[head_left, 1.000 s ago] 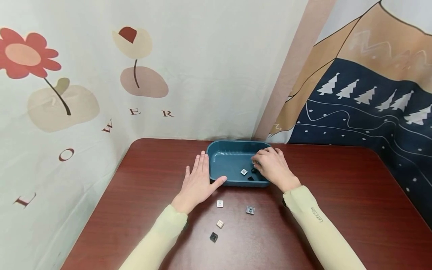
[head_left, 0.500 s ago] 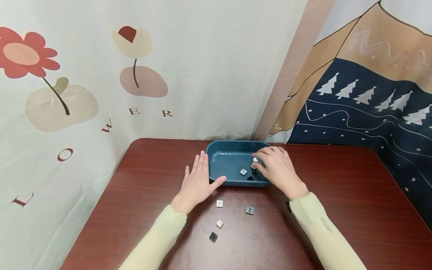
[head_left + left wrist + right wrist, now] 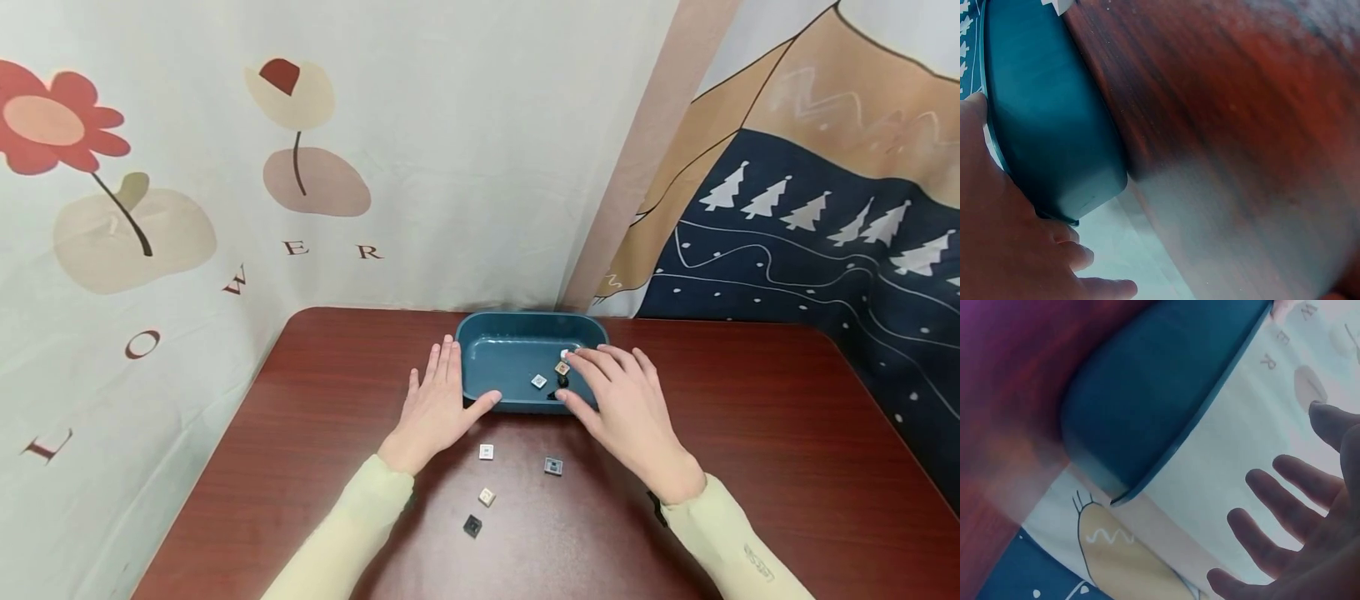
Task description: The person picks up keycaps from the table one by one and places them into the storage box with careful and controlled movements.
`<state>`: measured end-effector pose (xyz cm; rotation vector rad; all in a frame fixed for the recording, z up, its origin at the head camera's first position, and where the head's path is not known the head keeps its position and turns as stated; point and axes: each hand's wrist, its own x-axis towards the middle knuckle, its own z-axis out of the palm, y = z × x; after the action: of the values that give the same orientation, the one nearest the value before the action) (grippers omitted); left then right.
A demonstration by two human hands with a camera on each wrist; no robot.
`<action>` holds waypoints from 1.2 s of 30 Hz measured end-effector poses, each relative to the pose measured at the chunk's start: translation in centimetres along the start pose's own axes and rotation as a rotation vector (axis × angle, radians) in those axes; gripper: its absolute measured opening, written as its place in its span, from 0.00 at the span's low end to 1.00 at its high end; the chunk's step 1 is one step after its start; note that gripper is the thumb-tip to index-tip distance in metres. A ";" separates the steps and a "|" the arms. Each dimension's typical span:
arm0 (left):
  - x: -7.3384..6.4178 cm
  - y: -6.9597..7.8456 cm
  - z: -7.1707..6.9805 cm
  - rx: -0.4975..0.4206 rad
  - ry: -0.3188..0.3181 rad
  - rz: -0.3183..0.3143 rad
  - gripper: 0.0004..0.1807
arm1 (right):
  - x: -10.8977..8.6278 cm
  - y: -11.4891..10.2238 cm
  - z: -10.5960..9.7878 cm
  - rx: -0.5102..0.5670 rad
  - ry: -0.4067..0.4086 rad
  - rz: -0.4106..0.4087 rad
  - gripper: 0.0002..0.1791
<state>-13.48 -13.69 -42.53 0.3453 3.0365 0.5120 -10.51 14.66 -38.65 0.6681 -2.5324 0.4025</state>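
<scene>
A teal plastic box (image 3: 525, 407) stands at the table's back edge. Flat beside its left end lies my left hand (image 3: 435, 408), fingers straight and thumb along the front rim. The left wrist view shows this hand (image 3: 1016, 237) against the rim. My right hand (image 3: 630, 408) hovers over the box's right end, its fingers spread with nothing gripped. Near its fingertips, inside the box, are small square keycaps: a white keycap (image 3: 538, 382), a tan keycap (image 3: 562, 367), another white one (image 3: 565, 355) and dark ones (image 3: 563, 382), partly hidden by the thumb.
On the reddish-brown table (image 3: 360, 375) before the box lie a white keycap (image 3: 487, 452), a grey keycap (image 3: 553, 467), a cream keycap (image 3: 487, 497) and a black keycap (image 3: 472, 526). Printed curtains (image 3: 465, 167) hang right behind the table.
My right hand has opened its fingers and drawn back to the right and towards me, leaving white and tan keycaps visible in the box. The left hand stays in place.
</scene>
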 end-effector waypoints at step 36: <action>-0.1 0.0 -0.1 -0.007 0.003 -0.004 0.60 | -5.8 -1.9 1.2 -0.003 -0.187 -0.385 0.28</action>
<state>-13.41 -13.72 -42.45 0.3384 3.0372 0.5236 -5.54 14.86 -42.40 1.2130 -2.4917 0.2079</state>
